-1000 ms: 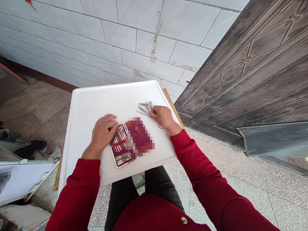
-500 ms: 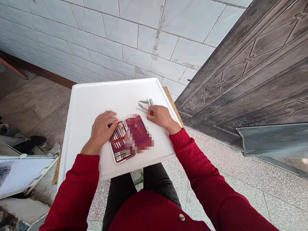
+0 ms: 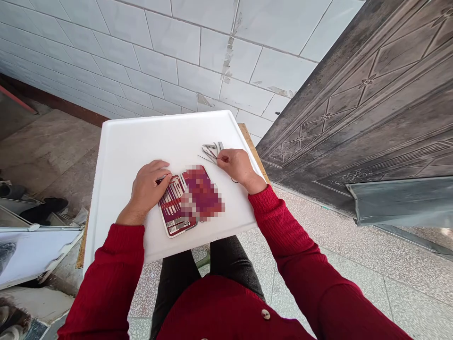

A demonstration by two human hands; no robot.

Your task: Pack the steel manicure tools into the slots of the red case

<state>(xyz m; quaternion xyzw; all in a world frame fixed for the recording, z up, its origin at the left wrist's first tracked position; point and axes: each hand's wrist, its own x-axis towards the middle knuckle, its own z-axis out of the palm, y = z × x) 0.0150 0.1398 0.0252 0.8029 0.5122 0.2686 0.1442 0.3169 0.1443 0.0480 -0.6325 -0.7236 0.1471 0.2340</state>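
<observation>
A manicure case (image 3: 176, 230) lies unfolded on a white foam board (image 3: 122, 141). Slim metal tools (image 3: 173, 200) stand in a row under a strap in its left half, with nail clippers (image 3: 179, 224) below them. The right half is blurred out. My left hand (image 3: 148, 186) is closed at the case's upper left corner, thumb over the edge. My right hand (image 3: 236, 165) pinches small scissors (image 3: 234, 180); a finger loop shows under the hand. Beyond its fingertips lie metal nippers (image 3: 209, 147) and a nail clipper (image 3: 221, 145).
The board rests on a wooden table (image 3: 253, 141) against a tiled wall (image 3: 155, 61). A dark patterned door (image 3: 354, 108) stands at the right. On the left are a white rack (image 3: 35, 250) and clutter on the floor.
My right hand has shifted slightly, and the finger loop now shows beneath it. My left hand stays at the case's corner. The whole view has moved a little.
</observation>
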